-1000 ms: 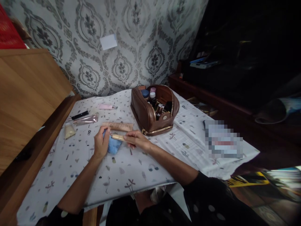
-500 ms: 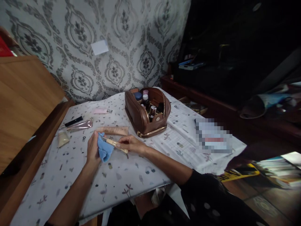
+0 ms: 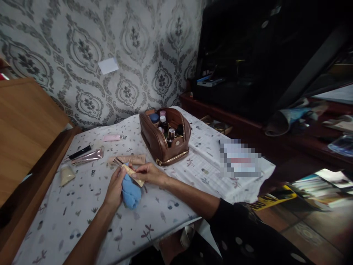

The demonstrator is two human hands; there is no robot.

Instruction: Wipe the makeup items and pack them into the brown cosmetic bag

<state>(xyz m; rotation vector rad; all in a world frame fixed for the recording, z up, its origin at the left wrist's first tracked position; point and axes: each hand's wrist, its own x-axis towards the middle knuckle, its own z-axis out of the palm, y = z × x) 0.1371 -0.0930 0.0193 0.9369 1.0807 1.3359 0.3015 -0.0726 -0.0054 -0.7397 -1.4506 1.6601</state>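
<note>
My left hand (image 3: 116, 186) is closed on a light blue cloth (image 3: 131, 195), which hangs below its fingers. A slim cream-coloured cosmetic tube (image 3: 134, 174) with a narrow metallic-looking end slants across the cloth, that end up by the left fingertips. My right hand (image 3: 151, 174) pinches the tube's lower, wider part from the right. Just behind the hands lies a peach tube (image 3: 132, 159), flat on the patterned tablecloth (image 3: 143, 224). The exact grip of the left fingers on the cream tube is partly hidden.
An unzipped brown toiletry bag (image 3: 154, 141) holding bottles and jars stands behind the hands. To the left lie a pink tube (image 3: 111, 137), a black stick (image 3: 81, 152), a shiny rose tube (image 3: 88, 157) and a pale tube (image 3: 66, 174). A blurred-out item (image 3: 241, 160) sits at the right.
The cloth has slid down from the tube's narrow end and hangs lower. That metallic-looking end now shows above my left fingers. The view has shifted slightly right.
</note>
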